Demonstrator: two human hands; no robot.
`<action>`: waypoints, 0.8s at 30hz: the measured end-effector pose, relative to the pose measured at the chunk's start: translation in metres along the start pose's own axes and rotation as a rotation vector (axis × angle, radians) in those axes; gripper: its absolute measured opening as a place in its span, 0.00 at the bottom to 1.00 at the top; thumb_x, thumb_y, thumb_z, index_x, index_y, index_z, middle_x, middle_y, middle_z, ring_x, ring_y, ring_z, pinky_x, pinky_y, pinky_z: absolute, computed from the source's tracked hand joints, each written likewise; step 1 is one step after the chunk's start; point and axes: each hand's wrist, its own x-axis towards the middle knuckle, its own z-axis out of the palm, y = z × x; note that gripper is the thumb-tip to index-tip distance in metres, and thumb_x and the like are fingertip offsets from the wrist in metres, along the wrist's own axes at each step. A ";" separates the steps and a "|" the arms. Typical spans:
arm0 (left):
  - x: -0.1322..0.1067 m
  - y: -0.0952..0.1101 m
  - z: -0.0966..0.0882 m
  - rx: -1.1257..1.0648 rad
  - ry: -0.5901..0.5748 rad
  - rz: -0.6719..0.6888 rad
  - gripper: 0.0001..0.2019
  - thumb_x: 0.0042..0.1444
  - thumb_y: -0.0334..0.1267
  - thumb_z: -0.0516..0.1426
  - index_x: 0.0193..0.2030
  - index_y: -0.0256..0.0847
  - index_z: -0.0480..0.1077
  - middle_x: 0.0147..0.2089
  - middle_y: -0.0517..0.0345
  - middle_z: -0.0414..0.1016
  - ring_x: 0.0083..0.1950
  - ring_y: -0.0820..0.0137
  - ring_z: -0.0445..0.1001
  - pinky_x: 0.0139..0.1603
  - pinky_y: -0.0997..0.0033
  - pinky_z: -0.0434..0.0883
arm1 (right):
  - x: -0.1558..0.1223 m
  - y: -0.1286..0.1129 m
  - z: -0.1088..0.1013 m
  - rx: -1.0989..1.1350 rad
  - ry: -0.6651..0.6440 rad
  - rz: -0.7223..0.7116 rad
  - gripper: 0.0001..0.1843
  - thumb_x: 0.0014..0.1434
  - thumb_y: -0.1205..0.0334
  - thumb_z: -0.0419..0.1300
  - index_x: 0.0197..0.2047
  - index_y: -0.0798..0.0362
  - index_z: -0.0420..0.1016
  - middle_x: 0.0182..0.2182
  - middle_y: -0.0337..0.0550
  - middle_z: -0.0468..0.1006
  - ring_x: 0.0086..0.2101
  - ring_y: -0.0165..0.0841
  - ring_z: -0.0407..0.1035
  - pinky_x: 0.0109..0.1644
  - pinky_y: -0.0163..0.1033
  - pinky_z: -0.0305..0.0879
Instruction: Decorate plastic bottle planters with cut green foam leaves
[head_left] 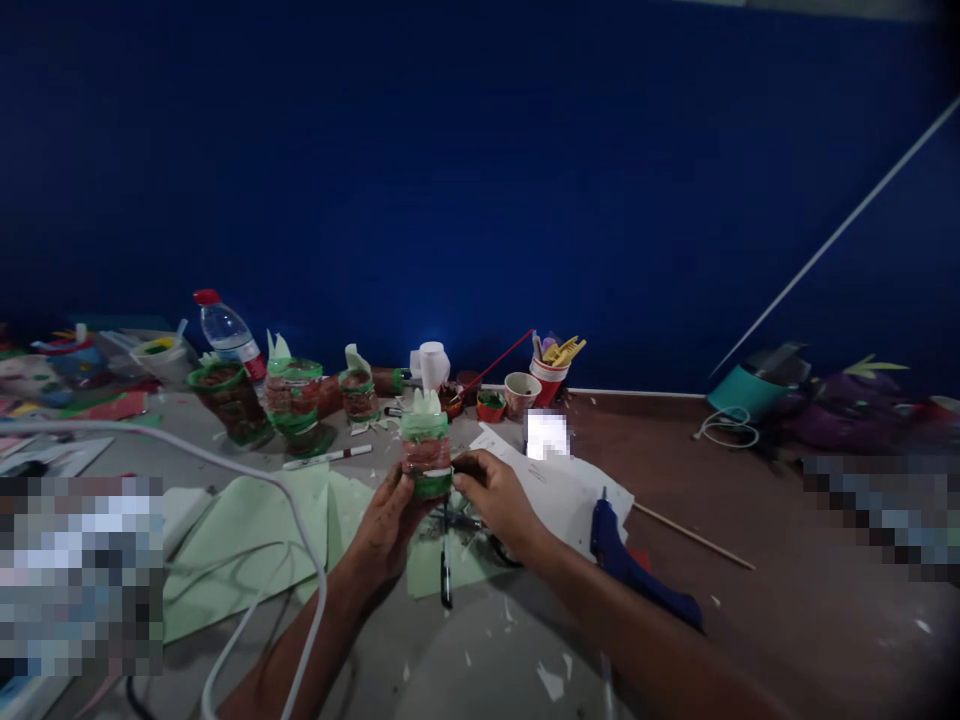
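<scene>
A small painted plastic cup (426,455), banded green and reddish brown, is held upright just above the worktable. Pale green paper points rise from its rim, and a narrow white strip crosses its lower part. My left hand (390,525) is closed round the cup's left side and base. At its lower right edge, my right hand (487,490) has curled fingers, with thumb and fingertips pinched against the cup. Whether a small piece sits in that pinch cannot be made out. Beneath the hands lie a black pen (446,575) and scissors (504,550), partly hidden by my right hand.
Similar painted cups (295,395) and a water bottle (225,335) stand at the back left. A blue glue gun (637,570) and a wooden stick (697,538) lie to the right. Green paper (255,540) and a white cable (304,530) occupy the left.
</scene>
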 end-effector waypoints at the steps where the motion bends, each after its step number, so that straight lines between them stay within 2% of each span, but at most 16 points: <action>1: 0.001 -0.002 -0.002 0.020 0.010 0.006 0.22 0.55 0.46 0.57 0.56 0.44 0.65 0.59 0.47 0.68 0.57 0.57 0.69 0.54 0.55 0.69 | 0.000 0.000 0.001 -0.003 0.011 0.003 0.09 0.48 0.63 0.59 0.35 0.51 0.73 0.33 0.41 0.78 0.36 0.36 0.71 0.42 0.41 0.66; 8: 0.006 -0.011 -0.013 0.234 0.001 0.081 0.22 0.55 0.49 0.56 0.55 0.47 0.65 0.61 0.47 0.65 0.58 0.57 0.68 0.54 0.57 0.70 | 0.001 0.004 0.004 0.031 0.102 0.077 0.07 0.47 0.61 0.60 0.32 0.53 0.74 0.30 0.41 0.77 0.32 0.34 0.70 0.37 0.39 0.65; 15: 0.007 -0.013 -0.013 0.216 -0.001 0.089 0.22 0.57 0.48 0.55 0.57 0.46 0.63 0.62 0.49 0.65 0.58 0.59 0.68 0.57 0.58 0.68 | 0.002 0.003 0.002 0.032 0.103 0.137 0.10 0.47 0.61 0.60 0.34 0.55 0.75 0.30 0.43 0.77 0.30 0.33 0.69 0.34 0.38 0.64; 20: 0.005 -0.013 -0.014 0.220 0.016 0.082 0.21 0.57 0.45 0.56 0.57 0.47 0.63 0.61 0.52 0.65 0.59 0.61 0.67 0.58 0.61 0.66 | 0.000 0.005 0.003 0.003 0.101 0.150 0.08 0.46 0.62 0.59 0.31 0.55 0.75 0.27 0.40 0.75 0.29 0.32 0.66 0.33 0.36 0.61; 24: 0.005 -0.014 -0.016 0.270 0.013 0.107 0.22 0.57 0.46 0.55 0.58 0.47 0.63 0.62 0.50 0.64 0.61 0.58 0.65 0.60 0.59 0.65 | -0.001 0.003 0.004 0.007 0.085 0.161 0.07 0.46 0.61 0.58 0.29 0.54 0.72 0.23 0.36 0.71 0.24 0.29 0.62 0.30 0.35 0.59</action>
